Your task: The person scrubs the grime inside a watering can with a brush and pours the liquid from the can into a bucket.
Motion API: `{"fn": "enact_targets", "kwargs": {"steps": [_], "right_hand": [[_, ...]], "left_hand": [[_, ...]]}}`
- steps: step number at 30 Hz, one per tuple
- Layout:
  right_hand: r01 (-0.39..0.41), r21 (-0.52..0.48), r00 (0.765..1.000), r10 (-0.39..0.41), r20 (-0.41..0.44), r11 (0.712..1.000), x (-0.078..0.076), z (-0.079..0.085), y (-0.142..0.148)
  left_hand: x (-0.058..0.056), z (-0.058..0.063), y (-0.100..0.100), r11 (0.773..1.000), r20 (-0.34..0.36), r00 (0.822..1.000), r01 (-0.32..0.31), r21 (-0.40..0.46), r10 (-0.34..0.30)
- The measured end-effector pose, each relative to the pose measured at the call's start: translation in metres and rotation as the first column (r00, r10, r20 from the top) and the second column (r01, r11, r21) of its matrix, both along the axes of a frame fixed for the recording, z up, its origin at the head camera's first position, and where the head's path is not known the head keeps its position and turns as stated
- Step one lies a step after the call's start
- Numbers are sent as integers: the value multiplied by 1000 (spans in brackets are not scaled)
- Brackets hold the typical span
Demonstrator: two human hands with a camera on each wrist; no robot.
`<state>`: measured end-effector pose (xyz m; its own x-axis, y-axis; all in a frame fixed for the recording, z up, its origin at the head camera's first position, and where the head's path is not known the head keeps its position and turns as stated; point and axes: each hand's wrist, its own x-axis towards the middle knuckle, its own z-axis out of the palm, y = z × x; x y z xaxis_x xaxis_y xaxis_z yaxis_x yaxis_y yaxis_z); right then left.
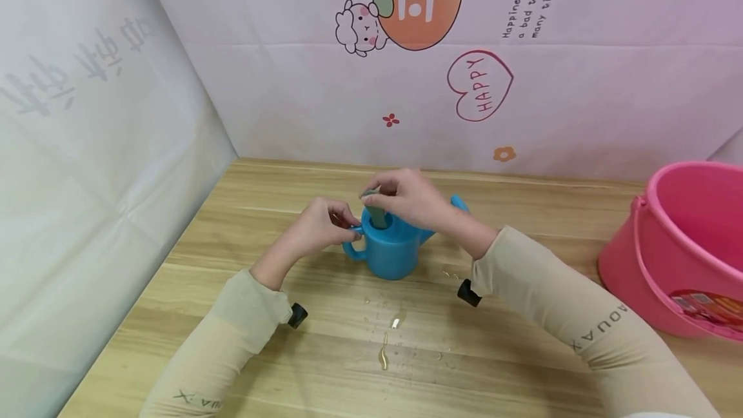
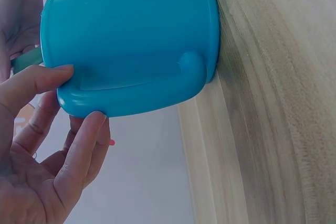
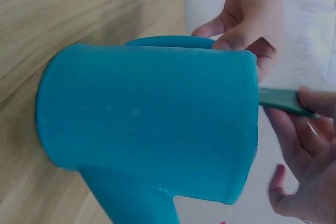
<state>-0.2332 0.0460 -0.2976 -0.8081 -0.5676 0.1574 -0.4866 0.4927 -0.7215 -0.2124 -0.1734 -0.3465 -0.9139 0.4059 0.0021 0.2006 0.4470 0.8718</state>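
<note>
A blue watering can [image 1: 393, 255] stands upright on the wooden table, its spout pointing right and its handle [image 2: 131, 98] toward the left. My left hand [image 1: 316, 228] pinches the upper part of that handle between thumb and fingers. Over the top opening, my right hand [image 1: 415, 197] pinches a flat green handle-like strip [image 3: 283, 100] between thumb and fingers. The strip's lower end goes down into the can, so its kind cannot be told. Small drops cling to the can's side in the right wrist view.
A pink bucket [image 1: 633, 257] with a carrying handle stands at the right. Spilled water [image 1: 384, 350] lies in drops and streaks in front of the can. A white printed sheet [image 1: 313, 102] hangs behind the table, and another covers the left side.
</note>
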Motion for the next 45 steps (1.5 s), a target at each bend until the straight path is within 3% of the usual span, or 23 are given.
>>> {"fn": "enact_targets", "kwargs": {"steps": [4,10,17,23,29,34,40,45], "right_hand": [[-60,61,998,59,9,996,-1,1,0],[-37,77,999,40,-36,996,0,4,0],[10,13,1000,-10,-9,1000,-1,6,4],[-45,40,998,43,56,998,-6,3,3],[10,-23,999,-9,42,1000,-6,5,3],[-26,33,996,23,82,999,-5,4,2],[44,-8,996,-43,76,999,-3,9,4],[-1,59,997,-4,83,998,-1,4,1]], "left_hand": [[0,0,0,1000,5,1000,-1,-2,1],[0,0,0,1000,7,1000,1,3,-1],[2,0,-2,1000,19,1000,-2,4,2],[1,1,-2,1000,20,1000,-2,-11,2],[1,1,-1,1000,17,1000,-2,-24,2],[-1,0,-2,1000,22,1000,-4,-27,5],[-3,-1,-1,1000,26,1000,-3,-30,4],[-2,-1,-1,1000,29,1000,-5,-23,5]]}}
